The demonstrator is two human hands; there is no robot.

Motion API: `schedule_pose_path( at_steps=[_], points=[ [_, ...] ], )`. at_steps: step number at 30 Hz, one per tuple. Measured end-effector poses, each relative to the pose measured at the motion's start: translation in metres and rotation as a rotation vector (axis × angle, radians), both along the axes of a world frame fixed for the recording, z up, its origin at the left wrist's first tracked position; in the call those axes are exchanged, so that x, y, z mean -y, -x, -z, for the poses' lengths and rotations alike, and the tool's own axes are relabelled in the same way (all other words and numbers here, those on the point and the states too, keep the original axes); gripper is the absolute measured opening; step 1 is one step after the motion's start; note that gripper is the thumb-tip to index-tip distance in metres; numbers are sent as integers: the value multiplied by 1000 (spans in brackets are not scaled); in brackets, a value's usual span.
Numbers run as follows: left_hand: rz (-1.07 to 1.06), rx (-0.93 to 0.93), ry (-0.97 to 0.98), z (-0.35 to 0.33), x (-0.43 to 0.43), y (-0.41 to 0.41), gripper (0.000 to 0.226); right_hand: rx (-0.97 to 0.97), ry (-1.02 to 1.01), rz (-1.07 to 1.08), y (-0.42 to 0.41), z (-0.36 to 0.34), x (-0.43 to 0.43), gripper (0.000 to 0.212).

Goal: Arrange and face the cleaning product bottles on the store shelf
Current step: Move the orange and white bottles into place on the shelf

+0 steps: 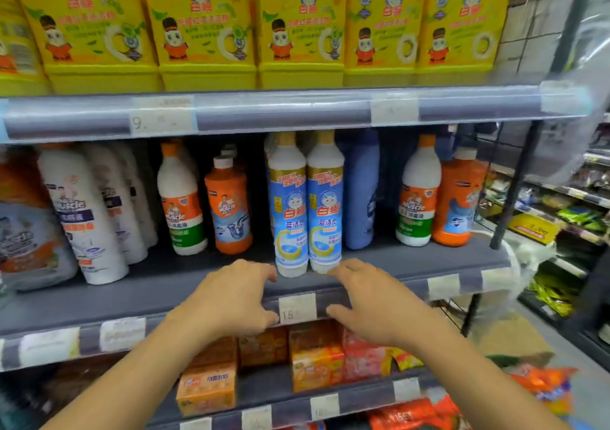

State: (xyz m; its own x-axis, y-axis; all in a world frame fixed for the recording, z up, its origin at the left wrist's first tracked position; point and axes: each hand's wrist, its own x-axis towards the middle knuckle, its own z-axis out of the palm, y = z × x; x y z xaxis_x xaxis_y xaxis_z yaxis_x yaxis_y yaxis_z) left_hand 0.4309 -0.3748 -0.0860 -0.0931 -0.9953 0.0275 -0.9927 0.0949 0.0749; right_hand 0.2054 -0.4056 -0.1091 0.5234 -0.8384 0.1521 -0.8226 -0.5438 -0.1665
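Two white-and-blue toilet cleaner bottles [307,205] with gold caps stand side by side at the front of the grey middle shelf [138,297], labels facing out. My left hand [234,297] hovers just below and left of them, fingers curled and apart, holding nothing. My right hand [373,301] is just below and right of them, its fingertips close to the right bottle's base, also holding nothing. Left of the pair stand an orange drain cleaner bottle [228,205] and a white bottle with an orange cap [181,198].
A plain blue bottle [361,192] stands behind right. Further right are a white bottle [417,195] and an orange bottle [457,198]. White bottles [82,215] crowd the left. Yellow detergent tubs [204,26] fill the upper shelf. Orange soap boxes [208,386] lie below.
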Motion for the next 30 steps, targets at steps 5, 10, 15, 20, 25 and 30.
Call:
schedule_pose_path(
  at_steps=[5, 10, 15, 20, 25, 30],
  points=[
    [74, 76, 42, 4, 10, 78, 50, -37, -5, 103, 77, -5, -2, 52],
    [101, 84, 98, 2, 26, 150, 42, -17, -5, 228, 150, -6, 7, 54],
    [84, 119, 123, -5, 47, 199, 44, 8, -50, 281, 202, -9, 32, 54],
    [19, 152, 171, -15, 67, 230, 32, 85, -43, 333, 224, -22, 65, 51],
    [-38, 128, 176, -23, 91, 250, 38, 287, -23, 380, 217, -36, 95, 60],
    [-95, -143, 209, -23, 125, 255, 61, 461, -39, 416, 208, -43, 122, 63]
  ],
)
